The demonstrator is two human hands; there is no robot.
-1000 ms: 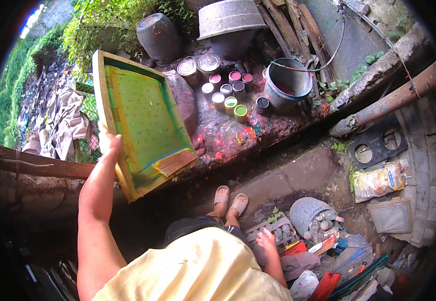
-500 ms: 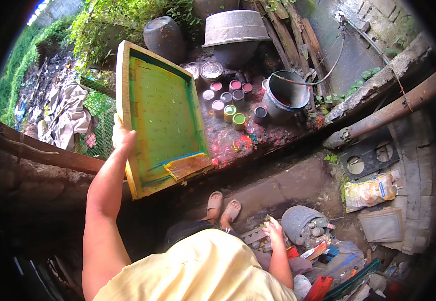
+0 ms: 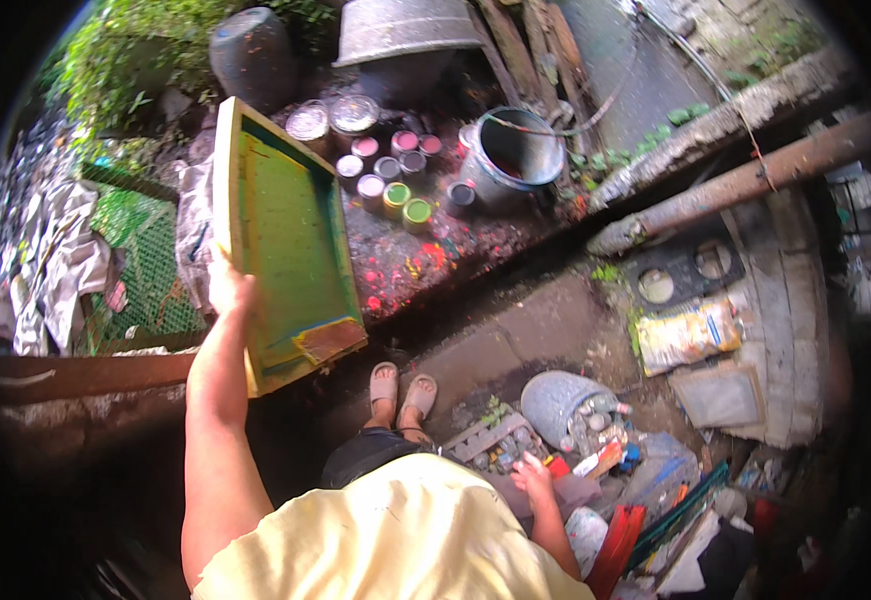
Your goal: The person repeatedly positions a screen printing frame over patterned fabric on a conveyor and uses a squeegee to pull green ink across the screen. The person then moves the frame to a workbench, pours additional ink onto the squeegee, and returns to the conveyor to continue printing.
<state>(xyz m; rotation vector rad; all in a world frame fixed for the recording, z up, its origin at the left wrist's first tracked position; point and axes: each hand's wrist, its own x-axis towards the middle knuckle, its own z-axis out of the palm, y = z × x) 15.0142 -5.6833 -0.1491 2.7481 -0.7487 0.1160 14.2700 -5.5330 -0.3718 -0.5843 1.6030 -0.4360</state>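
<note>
My left hand [image 3: 229,288] grips the near-left edge of a wooden screen-printing frame [image 3: 295,235], held up and tilted. Its recessed panel is stained green and yellow, and a brownish-orange patch covers its lower corner. The fingers behind the frame are hidden. Low on the right, my right hand [image 3: 535,478] hangs with its fingers loosely apart and nothing visible in them. It is above a cluttered heap, near a tipped grey bucket [image 3: 555,405] with bottles spilling from its mouth.
Several small paint pots [image 3: 395,195] stand on a paint-spattered ledge beside a dark bucket [image 3: 515,160]. A large grey basin [image 3: 407,35] and a dark barrel [image 3: 252,58] are behind. A pipe [image 3: 735,180] crosses at right. A filled bag [image 3: 688,335] lies near a black two-holed panel [image 3: 680,268].
The view has turned, so the surroundings have shifted left. The frame stays in my left hand and now appears narrower, turned more edge-on. My right hand has come slightly lower.
</note>
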